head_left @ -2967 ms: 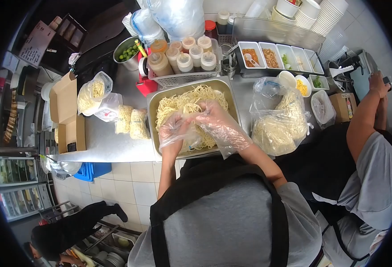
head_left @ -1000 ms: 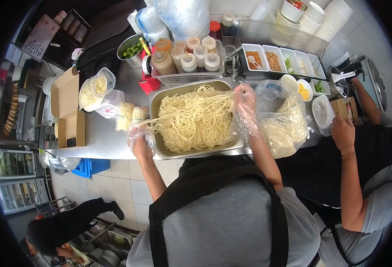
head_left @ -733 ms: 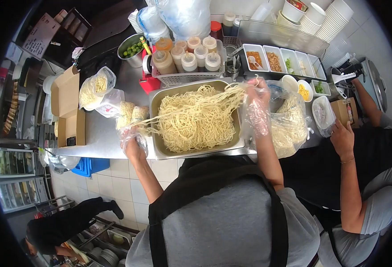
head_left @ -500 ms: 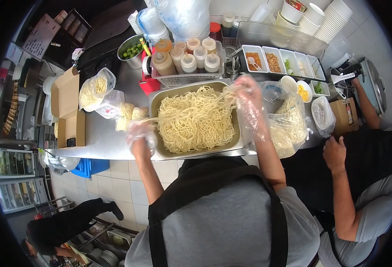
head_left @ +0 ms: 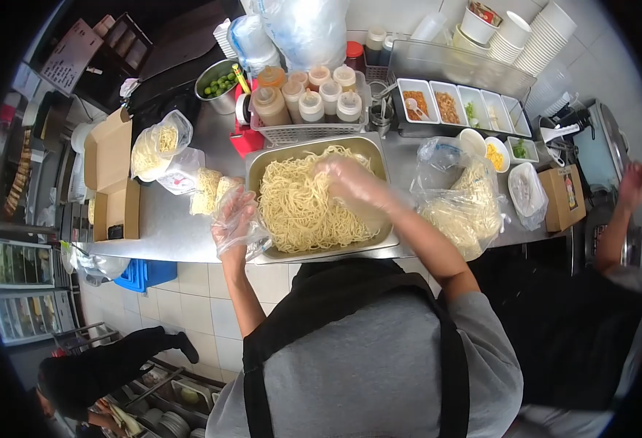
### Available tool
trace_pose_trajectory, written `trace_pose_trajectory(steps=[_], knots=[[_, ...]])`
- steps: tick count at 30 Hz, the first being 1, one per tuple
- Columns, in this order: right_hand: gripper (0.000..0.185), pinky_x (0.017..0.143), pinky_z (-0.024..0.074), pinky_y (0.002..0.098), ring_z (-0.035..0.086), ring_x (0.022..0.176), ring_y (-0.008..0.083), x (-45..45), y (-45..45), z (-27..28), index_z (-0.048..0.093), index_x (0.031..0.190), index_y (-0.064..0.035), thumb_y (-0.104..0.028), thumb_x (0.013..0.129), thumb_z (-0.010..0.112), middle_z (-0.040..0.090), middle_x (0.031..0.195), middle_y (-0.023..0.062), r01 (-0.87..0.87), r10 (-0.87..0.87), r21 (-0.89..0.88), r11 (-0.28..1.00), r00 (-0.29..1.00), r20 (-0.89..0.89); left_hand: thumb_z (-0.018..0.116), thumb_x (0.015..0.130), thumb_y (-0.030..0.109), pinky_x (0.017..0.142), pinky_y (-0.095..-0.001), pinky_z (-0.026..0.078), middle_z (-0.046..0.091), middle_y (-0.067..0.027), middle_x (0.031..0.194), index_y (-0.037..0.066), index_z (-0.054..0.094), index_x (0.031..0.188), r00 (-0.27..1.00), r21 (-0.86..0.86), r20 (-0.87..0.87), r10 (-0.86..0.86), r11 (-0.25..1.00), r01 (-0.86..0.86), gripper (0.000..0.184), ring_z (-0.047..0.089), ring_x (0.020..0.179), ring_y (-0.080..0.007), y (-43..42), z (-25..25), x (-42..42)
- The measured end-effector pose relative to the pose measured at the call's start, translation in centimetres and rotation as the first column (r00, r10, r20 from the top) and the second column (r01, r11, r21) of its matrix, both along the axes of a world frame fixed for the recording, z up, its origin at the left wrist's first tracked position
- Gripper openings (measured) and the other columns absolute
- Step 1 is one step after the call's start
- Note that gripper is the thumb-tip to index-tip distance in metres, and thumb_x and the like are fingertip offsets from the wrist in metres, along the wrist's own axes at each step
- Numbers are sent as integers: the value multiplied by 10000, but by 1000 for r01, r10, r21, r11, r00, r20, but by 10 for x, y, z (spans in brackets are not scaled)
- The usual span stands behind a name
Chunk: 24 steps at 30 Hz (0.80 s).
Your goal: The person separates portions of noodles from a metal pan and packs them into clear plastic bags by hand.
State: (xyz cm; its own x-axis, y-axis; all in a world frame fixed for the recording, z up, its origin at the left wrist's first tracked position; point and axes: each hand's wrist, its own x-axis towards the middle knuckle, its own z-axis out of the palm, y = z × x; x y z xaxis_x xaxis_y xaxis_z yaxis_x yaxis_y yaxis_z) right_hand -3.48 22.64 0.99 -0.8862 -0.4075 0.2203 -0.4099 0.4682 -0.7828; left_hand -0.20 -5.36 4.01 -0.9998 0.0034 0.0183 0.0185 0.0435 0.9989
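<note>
The left hand (head_left: pixel 235 219), in a loose clear plastic glove, is open with its fingers slightly bent, beside the left rim of a rectangular stainless-steel tray (head_left: pixel 379 143). Pale yellow noodles (head_left: pixel 306 208) lie heaped inside the tray. The similarly gloved right hand (head_left: pixel 354 182) is blurred over the noodles; whether it grips any cannot be told. Right of the tray sits a clear plastic bag of noodles (head_left: pixel 467 212).

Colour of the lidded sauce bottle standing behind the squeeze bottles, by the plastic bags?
Its lid is red, best seen in the head view.
</note>
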Motion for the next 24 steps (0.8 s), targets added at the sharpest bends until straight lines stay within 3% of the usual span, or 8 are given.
trace_pose_trajectory(steps=[3,5,7,10,17,18,21,24], knots=[[422,932,450,330,578,1021,183,-5,14,111,612,1074,-92,-1,668,685,621,1070,95,-83,94,-58,995,973,211,640,829,26,956,-323,432,556,-153,1232,14,477,1301,995,85,-100,-13,996,21,500,559,1089,-212,-4,-26,-3],[384,906,457,305,575,986,148,0,15,166,607,1043,-65,-40,673,706,621,1030,62,-3,43,-215,977,983,180,624,849,49,981,-326,410,531,-158,1264,17,427,1344,992,164,-119,-37,985,56,534,528,1138,-222,0,-39,-4],[317,898,450,285,571,995,139,-4,21,208,603,1015,-38,-69,711,686,618,993,48,-136,117,-221,966,988,-98,597,871,70,1049,-346,341,460,-157,1338,7,358,1382,989,178,-134,-58,981,82,567,451,1227,-242,0,-56,-5],[256,860,451,272,575,945,119,5,10,251,598,993,-30,-99,754,656,614,934,41,-92,65,-402,911,995,-81,593,884,137,1070,-368,310,405,-155,1385,-7,336,1387,979,145,-205,-2,989,32,584,405,1271,-265,7,-73,-9],[200,803,462,264,583,861,109,-14,6,268,599,954,-27,-114,778,636,605,877,30,-287,222,-111,952,891,-396,532,914,246,1062,-379,315,407,-155,1385,30,297,1413,950,160,-310,44,987,7,592,414,1260,-268,9,-93,-12],[160,753,457,251,579,800,110,-18,4,260,597,922,-20,-86,778,618,589,830,14,-244,213,-76,967,934,-288,523,918,262,1061,-380,315,408,-155,1385,35,292,1417,948,171,-317,36,985,19,594,415,1258,-268,9,-94,-13],[167,760,473,269,605,830,136,-16,3,257,602,905,-12,-36,740,617,617,854,42,-211,188,-101,972,961,-202,497,931,308,1058,-385,317,409,-155,1385,51,276,1428,946,180,-323,-14,981,76,601,420,1254,-269,8,-92,-16],[202,785,488,304,624,876,180,-11,-5,241,609,915,-2,-21,716,636,641,890,73,-182,223,242,953,963,-153,529,909,294,1069,-396,301,399,-124,1405,62,335,1407,942,59,-312,-125,987,151,582,361,1303,-260,10,-77,-23]])
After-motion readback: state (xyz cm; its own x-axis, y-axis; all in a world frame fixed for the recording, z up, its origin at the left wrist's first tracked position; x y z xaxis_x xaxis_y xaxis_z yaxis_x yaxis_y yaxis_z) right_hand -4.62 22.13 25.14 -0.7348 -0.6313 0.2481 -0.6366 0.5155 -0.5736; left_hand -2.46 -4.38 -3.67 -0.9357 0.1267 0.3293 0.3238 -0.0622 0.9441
